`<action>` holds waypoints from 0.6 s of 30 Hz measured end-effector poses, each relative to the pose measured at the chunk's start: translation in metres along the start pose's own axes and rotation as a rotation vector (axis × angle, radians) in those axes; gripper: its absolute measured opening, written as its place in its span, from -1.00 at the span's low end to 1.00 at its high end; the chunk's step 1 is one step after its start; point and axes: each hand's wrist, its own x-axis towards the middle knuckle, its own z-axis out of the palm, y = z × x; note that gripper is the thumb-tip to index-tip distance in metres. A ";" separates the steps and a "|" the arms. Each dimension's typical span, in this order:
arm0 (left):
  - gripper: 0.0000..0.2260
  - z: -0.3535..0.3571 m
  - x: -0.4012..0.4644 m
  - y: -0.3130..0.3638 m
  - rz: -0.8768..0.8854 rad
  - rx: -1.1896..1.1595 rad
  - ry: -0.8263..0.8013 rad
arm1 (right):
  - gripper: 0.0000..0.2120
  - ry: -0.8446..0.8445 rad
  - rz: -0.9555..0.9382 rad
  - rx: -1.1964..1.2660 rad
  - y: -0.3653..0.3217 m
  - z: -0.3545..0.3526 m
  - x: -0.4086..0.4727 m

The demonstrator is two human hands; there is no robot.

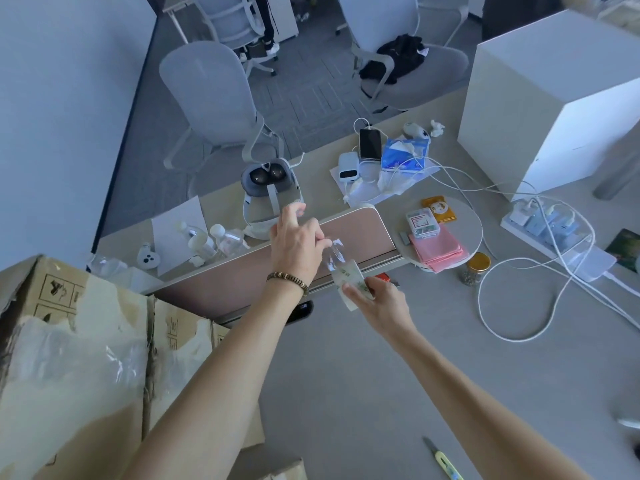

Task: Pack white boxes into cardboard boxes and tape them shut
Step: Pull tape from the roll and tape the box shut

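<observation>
Big white box (550,98) way off at the desk's far right, taped cardboard boxes (79,358) stacked at left. Mid-desk, right hand (377,299) gripping a clear plastic bottle (341,271) low down; left hand (298,244) pinching its top end.

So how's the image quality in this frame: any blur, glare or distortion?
Head view: wide-angle bending toward the edges, seen in the white cabinet; a cool bluish cast; motion blur on the left hand and the clear tape it pulls from the right hand; glare on the plastic over the cardboard boxes.
</observation>
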 end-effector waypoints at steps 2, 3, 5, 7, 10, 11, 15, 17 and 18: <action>-0.80 0.001 0.005 0.000 0.008 -0.033 -0.016 | -0.53 0.000 -0.007 -0.003 -0.004 0.001 0.009; -0.80 0.002 0.006 0.001 0.013 -0.031 -0.018 | -0.54 -0.003 -0.004 -0.004 -0.005 0.001 0.012; -0.80 0.003 0.006 0.002 0.040 -0.006 -0.008 | -0.55 -0.008 0.006 -0.010 -0.007 0.002 0.018; -0.79 0.003 0.007 0.001 0.062 0.003 0.007 | -0.56 -0.012 0.011 -0.010 -0.007 0.004 0.021; -0.76 0.005 0.008 -0.001 0.090 -0.003 0.036 | -0.54 -0.016 0.016 -0.006 -0.006 0.006 0.025; -0.75 0.006 0.008 -0.002 0.103 -0.001 0.044 | -0.54 -0.015 0.016 -0.004 -0.006 0.006 0.026; -0.72 0.010 0.007 -0.005 0.136 0.001 0.077 | -0.51 -0.026 0.025 -0.008 -0.005 0.005 0.028; -0.71 0.011 0.008 -0.006 0.133 -0.021 0.091 | -0.52 -0.031 0.024 -0.011 -0.006 0.004 0.029; -0.71 0.011 0.008 -0.006 0.136 -0.029 0.093 | -0.52 -0.034 0.024 -0.015 -0.007 0.004 0.030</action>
